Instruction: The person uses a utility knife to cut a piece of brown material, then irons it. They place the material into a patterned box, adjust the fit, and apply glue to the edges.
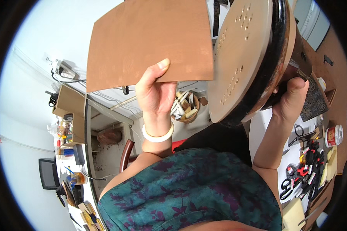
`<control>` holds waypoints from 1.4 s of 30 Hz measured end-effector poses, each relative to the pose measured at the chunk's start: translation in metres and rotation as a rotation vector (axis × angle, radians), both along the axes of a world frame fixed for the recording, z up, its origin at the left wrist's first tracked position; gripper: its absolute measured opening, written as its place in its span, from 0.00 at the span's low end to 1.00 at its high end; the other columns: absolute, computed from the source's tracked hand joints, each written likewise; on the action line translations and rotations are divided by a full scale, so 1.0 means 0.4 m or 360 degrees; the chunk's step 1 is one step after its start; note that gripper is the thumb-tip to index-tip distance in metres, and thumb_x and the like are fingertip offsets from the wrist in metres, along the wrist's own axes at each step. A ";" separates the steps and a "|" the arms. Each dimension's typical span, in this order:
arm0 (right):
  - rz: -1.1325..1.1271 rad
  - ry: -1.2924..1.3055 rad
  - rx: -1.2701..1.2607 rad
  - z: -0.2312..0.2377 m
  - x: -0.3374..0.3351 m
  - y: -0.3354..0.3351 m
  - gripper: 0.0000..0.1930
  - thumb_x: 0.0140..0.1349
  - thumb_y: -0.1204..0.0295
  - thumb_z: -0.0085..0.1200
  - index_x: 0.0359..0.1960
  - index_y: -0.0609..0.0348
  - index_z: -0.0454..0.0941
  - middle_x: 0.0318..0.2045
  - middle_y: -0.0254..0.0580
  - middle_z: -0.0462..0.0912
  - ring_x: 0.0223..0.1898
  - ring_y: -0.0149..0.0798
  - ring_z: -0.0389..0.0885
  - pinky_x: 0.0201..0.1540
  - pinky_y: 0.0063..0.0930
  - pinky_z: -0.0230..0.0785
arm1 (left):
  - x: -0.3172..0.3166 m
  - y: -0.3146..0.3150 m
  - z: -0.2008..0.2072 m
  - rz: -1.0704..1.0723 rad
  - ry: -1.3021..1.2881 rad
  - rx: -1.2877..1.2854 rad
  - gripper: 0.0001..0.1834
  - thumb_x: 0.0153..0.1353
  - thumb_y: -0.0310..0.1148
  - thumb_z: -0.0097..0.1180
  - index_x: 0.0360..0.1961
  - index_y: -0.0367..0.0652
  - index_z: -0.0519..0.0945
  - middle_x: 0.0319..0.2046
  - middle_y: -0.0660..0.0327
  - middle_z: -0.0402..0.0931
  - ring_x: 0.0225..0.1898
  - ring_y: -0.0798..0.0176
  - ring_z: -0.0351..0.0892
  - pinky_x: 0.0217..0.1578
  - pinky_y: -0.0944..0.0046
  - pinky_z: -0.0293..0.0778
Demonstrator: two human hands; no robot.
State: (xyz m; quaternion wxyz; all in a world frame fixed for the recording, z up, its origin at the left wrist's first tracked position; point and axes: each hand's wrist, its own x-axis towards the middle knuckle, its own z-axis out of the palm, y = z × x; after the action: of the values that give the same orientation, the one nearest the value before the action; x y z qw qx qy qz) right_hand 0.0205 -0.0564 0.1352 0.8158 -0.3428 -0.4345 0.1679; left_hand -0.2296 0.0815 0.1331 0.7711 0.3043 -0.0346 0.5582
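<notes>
My left hand [156, 90] grips the lower edge of a flat brown leather-like sheet [150, 42], thumb on its front face. The sheet is held up in front of me, its right edge close against a round drum-shaped object [240, 57]. That object is tilted on its side; its tan face has groups of small dents or holes, and a black band runs round its rim. My right hand [290, 100] holds it from the rim's lower right, with most fingers hidden behind it. A pale bangle [158, 134] circles my left wrist.
Below the sheet stands a basket [196, 109] of light scraps and rolls. At right, a white worktop carries scissors [287, 186], several dark-handled tools [312, 165] and a white jar [334, 135]. A desk with cardboard boxes [71, 102] runs along the left wall, near a chair arm [127, 154].
</notes>
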 end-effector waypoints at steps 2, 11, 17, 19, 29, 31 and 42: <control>-0.0024 -0.0013 -0.0018 -0.009 -0.001 0.005 0.41 0.49 0.43 0.76 0.52 0.65 0.73 0.34 0.40 0.82 0.19 0.32 0.76 0.21 0.26 0.70 | -0.002 0.008 -0.016 -0.0027 0.0010 0.0055 0.24 0.64 0.16 0.51 0.62 0.30 0.71 0.54 0.48 0.78 0.55 0.50 0.82 0.61 0.47 0.78; -0.0150 -0.0027 -0.0087 -0.016 -0.010 0.006 0.42 0.48 0.41 0.76 0.51 0.65 0.73 0.34 0.38 0.82 0.20 0.32 0.78 0.20 0.25 0.70 | -0.009 0.020 -0.035 -0.0032 0.0149 0.0077 0.10 0.65 0.19 0.54 0.45 0.25 0.81 0.41 0.48 0.83 0.46 0.54 0.85 0.53 0.54 0.81; -0.0215 -0.0080 -0.0110 -0.045 0.004 0.002 0.43 0.48 0.41 0.77 0.53 0.64 0.73 0.35 0.38 0.83 0.22 0.32 0.79 0.21 0.23 0.70 | -0.008 -0.018 -0.008 0.0095 0.0208 0.0074 0.09 0.64 0.19 0.57 0.44 0.25 0.82 0.41 0.48 0.85 0.44 0.54 0.86 0.52 0.55 0.82; -0.0268 -0.0065 -0.0074 -0.045 -0.003 0.004 0.44 0.48 0.41 0.77 0.54 0.63 0.73 0.36 0.38 0.83 0.24 0.31 0.80 0.21 0.22 0.70 | -0.007 -0.029 -0.004 0.0166 0.0254 0.0073 0.11 0.63 0.18 0.58 0.46 0.26 0.81 0.41 0.49 0.85 0.44 0.54 0.86 0.51 0.54 0.82; -0.0298 -0.0102 -0.0050 -0.047 -0.021 0.003 0.43 0.47 0.40 0.77 0.52 0.65 0.75 0.33 0.37 0.83 0.24 0.28 0.80 0.21 0.20 0.68 | -0.012 -0.055 0.013 0.0322 0.0474 0.0087 0.14 0.61 0.18 0.60 0.49 0.31 0.82 0.41 0.51 0.85 0.44 0.55 0.87 0.49 0.58 0.82; -0.0292 -0.0095 -0.0054 -0.051 -0.023 0.007 0.43 0.47 0.41 0.77 0.52 0.65 0.75 0.33 0.38 0.83 0.24 0.29 0.80 0.21 0.20 0.68 | -0.018 -0.061 0.014 0.0338 0.0520 0.0055 0.14 0.61 0.19 0.61 0.49 0.31 0.82 0.41 0.52 0.86 0.43 0.56 0.87 0.49 0.58 0.82; -0.0249 -0.0175 -0.0106 -0.134 0.105 -0.050 0.42 0.52 0.42 0.76 0.52 0.67 0.73 0.32 0.36 0.82 0.24 0.25 0.74 0.24 0.19 0.65 | -0.064 -0.027 -0.058 0.0406 0.1017 0.0484 0.29 0.59 0.24 0.66 0.62 0.34 0.74 0.55 0.56 0.79 0.57 0.60 0.77 0.57 0.56 0.76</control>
State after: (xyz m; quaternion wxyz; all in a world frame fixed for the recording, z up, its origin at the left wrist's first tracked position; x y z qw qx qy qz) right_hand 0.0624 -0.0764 0.0815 0.7895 -0.4113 -0.4446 0.0989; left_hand -0.2551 0.0705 0.1100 0.6133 0.5760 0.1633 0.5151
